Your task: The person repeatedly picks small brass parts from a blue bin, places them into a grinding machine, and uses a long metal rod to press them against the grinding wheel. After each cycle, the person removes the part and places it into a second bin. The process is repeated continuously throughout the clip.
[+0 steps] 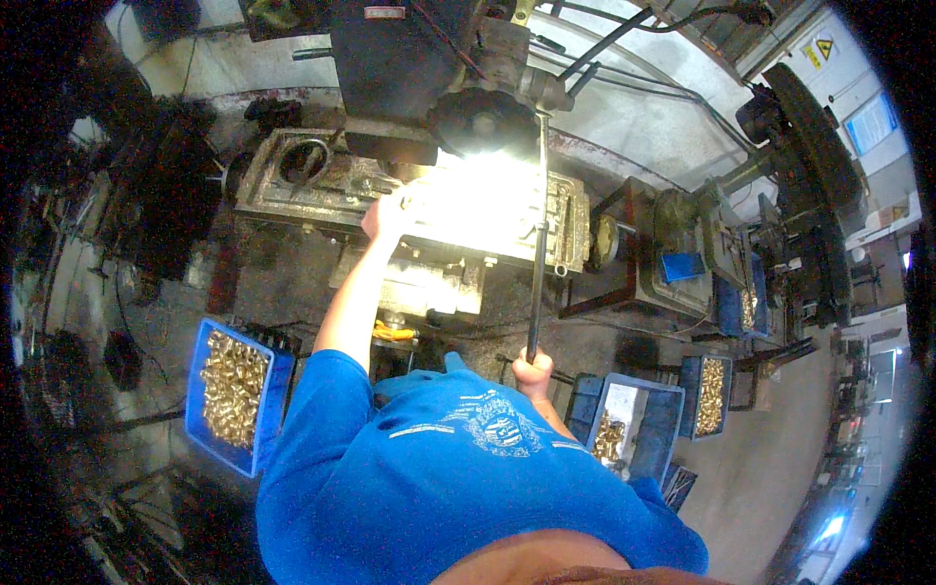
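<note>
My left hand (387, 214) reaches to the metal bed (322, 207) of a machine, at the edge of a very bright glare. Its fingers are washed out, so what they touch or hold cannot be made out. Down by my right side, my right hand (532, 370) is wrapped round the black grip of a long lever (538, 283). The lever rises to the machine head (487, 117) above the bed. Beneath that head, the strong light hides whatever lies on the middle of the bed.
On the left stands a blue crate (277, 405) full of brass-coloured metal parts (234, 390). More such parts fill a blue crate (671, 429) and a smaller bin (691, 390) on the right. Beyond them is another machine (682, 234). A yellow-orange object (394, 332) lies below the bed.
</note>
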Available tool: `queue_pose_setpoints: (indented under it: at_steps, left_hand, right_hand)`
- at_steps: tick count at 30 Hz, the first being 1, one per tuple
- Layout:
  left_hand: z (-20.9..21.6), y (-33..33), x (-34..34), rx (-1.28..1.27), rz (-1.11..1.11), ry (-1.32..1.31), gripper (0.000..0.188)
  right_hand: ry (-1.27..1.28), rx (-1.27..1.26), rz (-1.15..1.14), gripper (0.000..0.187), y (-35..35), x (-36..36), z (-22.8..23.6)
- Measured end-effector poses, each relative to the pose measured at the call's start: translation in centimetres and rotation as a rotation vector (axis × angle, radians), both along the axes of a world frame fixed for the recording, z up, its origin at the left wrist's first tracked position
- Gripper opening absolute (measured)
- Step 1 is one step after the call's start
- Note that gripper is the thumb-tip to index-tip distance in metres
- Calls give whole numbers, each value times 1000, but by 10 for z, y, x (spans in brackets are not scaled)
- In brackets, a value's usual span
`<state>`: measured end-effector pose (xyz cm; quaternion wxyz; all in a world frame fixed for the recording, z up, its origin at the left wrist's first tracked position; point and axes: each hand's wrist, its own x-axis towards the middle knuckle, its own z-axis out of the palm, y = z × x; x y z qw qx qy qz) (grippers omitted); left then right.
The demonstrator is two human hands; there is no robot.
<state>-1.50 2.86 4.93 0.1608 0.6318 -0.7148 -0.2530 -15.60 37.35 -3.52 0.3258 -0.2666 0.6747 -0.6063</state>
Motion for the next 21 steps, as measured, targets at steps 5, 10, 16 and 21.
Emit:
queue_pose_setpoints:
  at_steps: [5, 10, 16, 21]
  left_hand:
    - [-3, -4, 0, 14, -18, -4, 48]
    - [5, 1, -1, 10, -6, -34, 50]
    - [2, -1, -2, 13, 7, -41, 53]
    - [-11, -8, -1, 1, 37, -83, 53]
  right_hand:
    - [88, -7, -4, 25, 1, -4, -12]
    - [87, 8, 7, 22, 2, -5, -11]
    - [29, 3, 17, 16, 3, -6, -11]
    - [-19, 35, 10, 16, 2, -3, -4]
